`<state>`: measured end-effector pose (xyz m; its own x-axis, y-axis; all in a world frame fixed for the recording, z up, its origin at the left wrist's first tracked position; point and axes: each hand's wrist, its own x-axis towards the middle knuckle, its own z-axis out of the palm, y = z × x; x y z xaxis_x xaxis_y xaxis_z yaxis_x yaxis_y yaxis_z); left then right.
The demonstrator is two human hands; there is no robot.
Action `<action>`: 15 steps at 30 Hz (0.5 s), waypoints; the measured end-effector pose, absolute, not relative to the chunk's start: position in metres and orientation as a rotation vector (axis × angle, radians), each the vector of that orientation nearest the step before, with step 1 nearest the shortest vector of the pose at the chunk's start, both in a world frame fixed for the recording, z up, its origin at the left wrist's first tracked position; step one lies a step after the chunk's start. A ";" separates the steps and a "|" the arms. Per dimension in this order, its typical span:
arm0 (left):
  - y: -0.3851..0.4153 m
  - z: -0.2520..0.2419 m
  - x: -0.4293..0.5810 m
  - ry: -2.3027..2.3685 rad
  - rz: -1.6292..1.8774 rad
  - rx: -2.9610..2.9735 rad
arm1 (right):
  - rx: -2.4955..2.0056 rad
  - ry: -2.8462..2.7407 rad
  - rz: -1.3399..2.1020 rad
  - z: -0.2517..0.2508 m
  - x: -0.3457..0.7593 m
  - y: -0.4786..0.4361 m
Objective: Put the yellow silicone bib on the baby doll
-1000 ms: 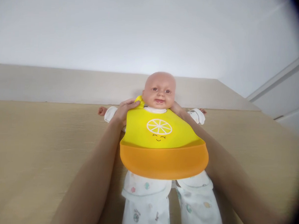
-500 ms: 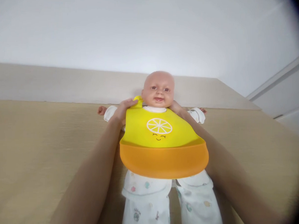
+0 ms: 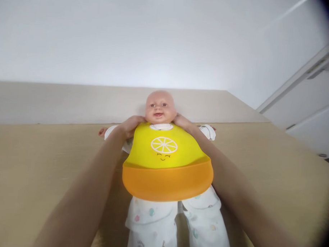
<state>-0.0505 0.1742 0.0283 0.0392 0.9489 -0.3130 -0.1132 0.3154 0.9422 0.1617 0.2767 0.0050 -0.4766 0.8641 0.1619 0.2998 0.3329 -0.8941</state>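
Observation:
A baby doll lies on its back, wearing a yellow bib with a lemon-slice print and an orange catch pocket. My left hand is curled at the left side of the doll's neck, on the bib's upper corner, its fingertips tucked behind the neck. On the other side, my right hand reaches behind the neck, where its fingers are hidden. The straps of the bib are out of sight behind the neck. White printed trousers cover the doll's legs.
The doll lies on a light wood-coloured surface. A paler raised strip runs along the back, against a white wall. White panels stand at the right.
My left hand has brought the bib's yellow strap in behind the doll's neck. My right hand stays behind the neck. The whole view has shifted, so the doll appears lower and further left.

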 end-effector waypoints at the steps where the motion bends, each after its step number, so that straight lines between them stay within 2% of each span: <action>1: 0.176 0.028 -0.052 1.190 1.004 0.931 | -1.023 -1.967 1.119 0.009 0.166 0.272; 5: 0.178 0.025 -0.058 1.138 1.053 1.039 | -1.106 -2.091 1.098 0.029 0.170 0.259; 11: 0.176 0.019 -0.067 1.199 1.050 1.073 | -1.339 -2.321 0.770 0.042 0.161 0.254; 15: 0.176 0.021 -0.070 1.286 1.050 1.101 | -1.377 -2.385 0.756 0.045 0.156 0.254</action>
